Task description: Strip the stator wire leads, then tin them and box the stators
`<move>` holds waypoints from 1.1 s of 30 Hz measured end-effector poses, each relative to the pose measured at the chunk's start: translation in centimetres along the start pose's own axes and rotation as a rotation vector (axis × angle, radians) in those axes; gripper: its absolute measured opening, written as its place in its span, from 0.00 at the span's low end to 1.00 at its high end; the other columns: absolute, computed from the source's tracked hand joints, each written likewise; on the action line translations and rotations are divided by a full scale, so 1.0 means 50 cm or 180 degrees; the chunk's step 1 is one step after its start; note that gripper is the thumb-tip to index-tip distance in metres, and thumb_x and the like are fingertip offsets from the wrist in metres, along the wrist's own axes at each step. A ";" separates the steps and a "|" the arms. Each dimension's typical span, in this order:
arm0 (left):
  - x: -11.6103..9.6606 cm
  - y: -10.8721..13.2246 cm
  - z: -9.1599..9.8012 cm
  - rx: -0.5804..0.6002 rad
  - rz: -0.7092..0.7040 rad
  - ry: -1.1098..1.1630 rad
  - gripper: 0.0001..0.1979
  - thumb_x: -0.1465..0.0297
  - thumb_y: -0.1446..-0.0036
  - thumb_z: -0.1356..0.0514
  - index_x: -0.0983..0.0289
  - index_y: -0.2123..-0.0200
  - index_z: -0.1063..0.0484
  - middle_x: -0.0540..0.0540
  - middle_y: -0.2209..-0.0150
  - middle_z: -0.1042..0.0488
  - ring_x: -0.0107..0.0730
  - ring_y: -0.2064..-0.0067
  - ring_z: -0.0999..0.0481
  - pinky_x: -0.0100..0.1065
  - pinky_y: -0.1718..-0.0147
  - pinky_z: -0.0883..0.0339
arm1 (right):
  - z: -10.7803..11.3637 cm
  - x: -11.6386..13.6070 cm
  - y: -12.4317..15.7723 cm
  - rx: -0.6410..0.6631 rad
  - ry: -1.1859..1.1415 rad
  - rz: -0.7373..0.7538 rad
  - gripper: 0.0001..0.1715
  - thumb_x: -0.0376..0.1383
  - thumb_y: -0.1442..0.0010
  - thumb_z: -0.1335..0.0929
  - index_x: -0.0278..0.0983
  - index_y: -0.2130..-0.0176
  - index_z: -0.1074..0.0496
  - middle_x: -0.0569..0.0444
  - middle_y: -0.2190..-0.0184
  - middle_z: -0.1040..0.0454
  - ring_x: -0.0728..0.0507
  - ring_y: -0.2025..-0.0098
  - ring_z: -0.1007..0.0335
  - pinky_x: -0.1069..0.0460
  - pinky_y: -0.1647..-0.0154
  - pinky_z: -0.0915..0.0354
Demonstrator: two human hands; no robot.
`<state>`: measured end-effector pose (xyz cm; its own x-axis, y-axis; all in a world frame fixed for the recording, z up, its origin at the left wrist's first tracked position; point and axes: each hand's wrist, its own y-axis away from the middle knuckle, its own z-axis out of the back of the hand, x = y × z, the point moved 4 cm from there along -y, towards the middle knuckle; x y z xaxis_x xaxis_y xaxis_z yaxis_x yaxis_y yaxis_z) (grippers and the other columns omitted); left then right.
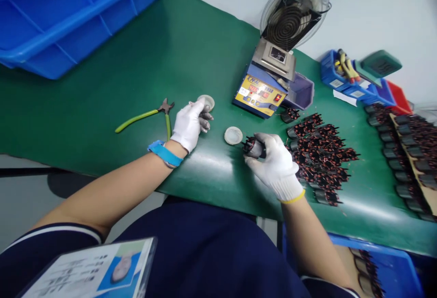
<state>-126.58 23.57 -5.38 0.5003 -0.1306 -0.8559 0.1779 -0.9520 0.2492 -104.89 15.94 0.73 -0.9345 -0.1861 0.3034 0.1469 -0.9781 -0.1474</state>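
My right hand [275, 163], in a white glove with a yellow hem, grips a motor stator [253, 146] with a grey metal body and dark prongs at its end. Just left of that stator sits a small white round dish [233, 136] on the green table. My left hand [191, 122], gloved with grey-stained fingertips, has its fingers curled together at a second small dish [209, 101], partly covering it. Whether anything is pinched in those fingers is hidden. Left of this hand lie cutting pliers [160, 110] with green handles, spread apart.
A soldering pot [261, 88] with a lit display stands behind, below a round fume fan [288, 20]. Several stators [321, 152] crowd the table at right. More stand in rows by a cardboard strip [414, 166]. Blue crates [85, 15] fill the back left; tool bins [332, 72] line the wall.
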 end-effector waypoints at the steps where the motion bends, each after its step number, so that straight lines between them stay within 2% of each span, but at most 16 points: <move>1: 0.004 -0.003 0.001 -0.0002 0.0003 -0.0055 0.19 0.54 0.50 0.36 0.66 0.71 0.30 0.49 0.80 0.29 0.22 0.85 0.33 0.25 0.88 0.45 | 0.000 0.001 -0.005 0.0064 -0.0046 -0.0025 0.32 0.41 0.51 0.28 0.39 0.46 0.31 0.47 0.52 0.27 0.35 0.53 0.26 0.39 0.51 0.28; 7: 0.005 0.005 -0.009 0.0130 0.0027 -0.0447 0.20 0.54 0.51 0.35 0.67 0.70 0.31 0.49 0.80 0.29 0.23 0.86 0.33 0.25 0.89 0.44 | 0.000 0.002 -0.029 0.0357 -0.0162 -0.0101 0.32 0.44 0.51 0.28 0.37 0.47 0.29 0.46 0.54 0.25 0.36 0.55 0.26 0.41 0.53 0.28; 11: 0.007 0.010 -0.013 0.0211 0.0067 -0.0511 0.20 0.54 0.51 0.35 0.66 0.70 0.32 0.49 0.79 0.28 0.22 0.85 0.33 0.24 0.88 0.43 | 0.000 -0.001 -0.029 0.0366 -0.0207 -0.0141 0.33 0.45 0.51 0.27 0.37 0.47 0.29 0.47 0.54 0.24 0.36 0.55 0.25 0.41 0.53 0.28; 13: 0.007 0.010 -0.014 0.0221 0.0086 -0.0544 0.20 0.54 0.50 0.35 0.66 0.70 0.31 0.49 0.79 0.28 0.22 0.85 0.32 0.24 0.88 0.43 | 0.007 -0.003 -0.023 0.0203 -0.0293 -0.0106 0.33 0.46 0.50 0.27 0.38 0.47 0.30 0.47 0.54 0.25 0.36 0.55 0.25 0.41 0.53 0.28; 15: 0.005 0.011 -0.015 0.0226 0.0104 -0.0567 0.20 0.54 0.50 0.35 0.66 0.70 0.31 0.49 0.79 0.28 0.22 0.85 0.32 0.24 0.88 0.43 | 0.025 -0.005 -0.016 -0.0150 -0.0263 -0.0047 0.35 0.48 0.50 0.27 0.39 0.45 0.32 0.47 0.53 0.26 0.36 0.55 0.26 0.41 0.54 0.28; 18: 0.002 0.013 -0.016 0.0232 0.0119 -0.0593 0.19 0.54 0.49 0.35 0.67 0.70 0.31 0.49 0.79 0.28 0.22 0.85 0.32 0.24 0.88 0.43 | 0.054 0.001 -0.017 -0.0530 0.0221 0.0179 0.38 0.48 0.48 0.28 0.40 0.42 0.36 0.45 0.49 0.30 0.35 0.52 0.29 0.41 0.57 0.28; 21: 0.001 0.014 -0.018 0.0246 0.0092 -0.0610 0.19 0.55 0.48 0.36 0.67 0.70 0.31 0.49 0.79 0.28 0.22 0.85 0.32 0.24 0.88 0.43 | 0.053 0.024 -0.040 -0.0186 0.1002 0.0585 0.33 0.42 0.45 0.30 0.42 0.41 0.36 0.43 0.48 0.31 0.32 0.52 0.30 0.42 0.62 0.30; 25: 0.003 0.013 -0.017 0.0275 0.0058 -0.0677 0.18 0.56 0.48 0.36 0.67 0.70 0.31 0.49 0.79 0.28 0.22 0.84 0.32 0.24 0.88 0.42 | 0.021 0.057 -0.075 0.0427 0.1563 0.0819 0.18 0.34 0.36 0.38 0.43 0.48 0.29 0.42 0.50 0.29 0.37 0.59 0.31 0.43 0.65 0.35; 28: 0.003 0.014 -0.018 0.0305 0.0045 -0.0728 0.19 0.55 0.49 0.35 0.66 0.70 0.31 0.49 0.78 0.28 0.22 0.84 0.31 0.24 0.87 0.41 | -0.001 0.072 -0.085 0.0451 0.1469 0.0899 0.16 0.34 0.33 0.41 0.43 0.53 0.28 0.44 0.53 0.27 0.40 0.63 0.33 0.45 0.67 0.39; 33: 0.001 0.018 -0.021 0.0342 0.0010 -0.0743 0.19 0.54 0.50 0.35 0.66 0.70 0.32 0.48 0.78 0.28 0.21 0.84 0.32 0.24 0.87 0.41 | -0.006 0.078 -0.081 0.0445 0.1648 0.1329 0.18 0.32 0.33 0.42 0.43 0.52 0.28 0.46 0.53 0.26 0.40 0.63 0.33 0.45 0.68 0.39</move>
<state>-125.49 22.99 -4.73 0.2892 -0.1820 -0.9398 0.0793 -0.9738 0.2130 -109.21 19.21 2.20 -0.8200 -0.5161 -0.2474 0.5370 -0.8433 -0.0207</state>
